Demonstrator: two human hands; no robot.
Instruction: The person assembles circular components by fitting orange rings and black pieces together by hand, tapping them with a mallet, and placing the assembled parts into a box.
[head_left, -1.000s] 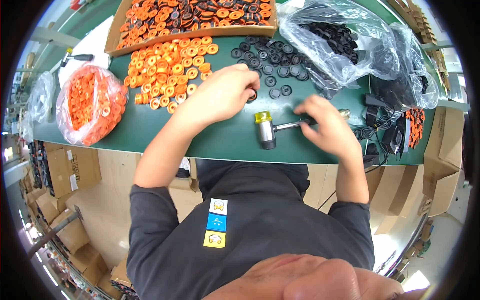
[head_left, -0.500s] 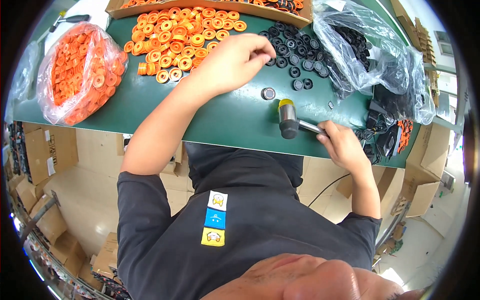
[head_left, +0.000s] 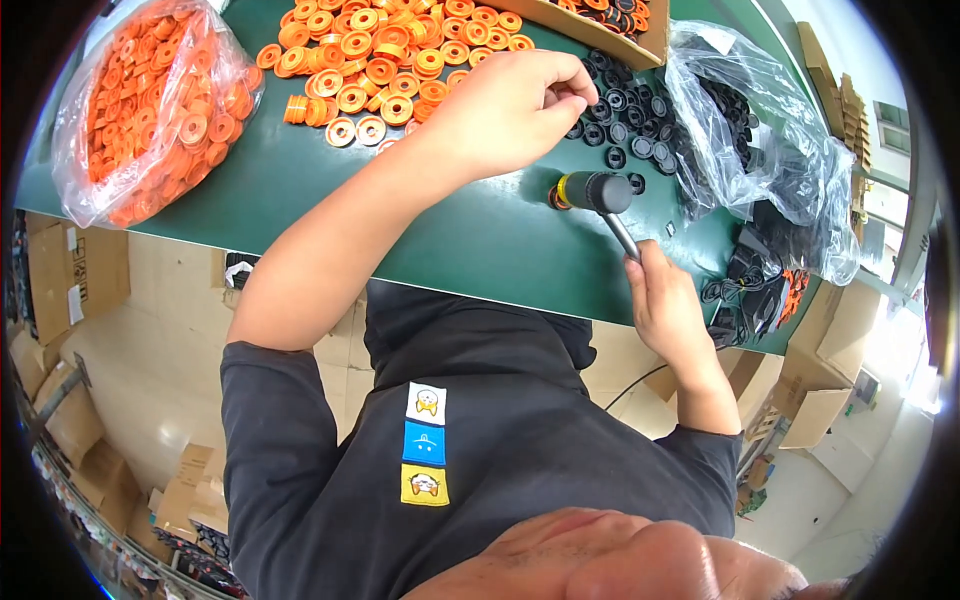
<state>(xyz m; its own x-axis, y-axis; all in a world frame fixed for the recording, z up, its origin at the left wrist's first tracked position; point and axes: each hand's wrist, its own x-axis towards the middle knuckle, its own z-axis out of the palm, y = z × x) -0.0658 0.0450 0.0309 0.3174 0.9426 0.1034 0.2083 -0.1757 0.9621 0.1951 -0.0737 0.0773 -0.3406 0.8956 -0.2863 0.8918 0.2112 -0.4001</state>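
Note:
My right hand point(head_left: 667, 300) grips the handle of a small mallet point(head_left: 601, 192) with one black face and one yellow face. Its yellow face is at a small orange wheel point(head_left: 557, 197), mostly hidden under the mallet head on the green table. My left hand point(head_left: 522, 110) reaches over the table with fingers curled and tips pinched together, beside a spread of round black caps point(head_left: 617, 133). Whatever sits between those fingertips is hidden. Left of that hand lies a loose heap of orange wheels point(head_left: 381, 71).
A clear bag of orange pieces point(head_left: 160, 115) stands at the table's left. A cardboard tray point(head_left: 610, 38) sits at the back. On the right are a clear plastic bag point(head_left: 770, 150) with black pieces and a coil of black cable point(head_left: 735, 288). Cartons point(head_left: 75, 270) stand on the floor.
The mallet head has moved away from me and turned, coming over the small round piece. My left hand stays pinched near the black caps. The whole view has shifted slightly.

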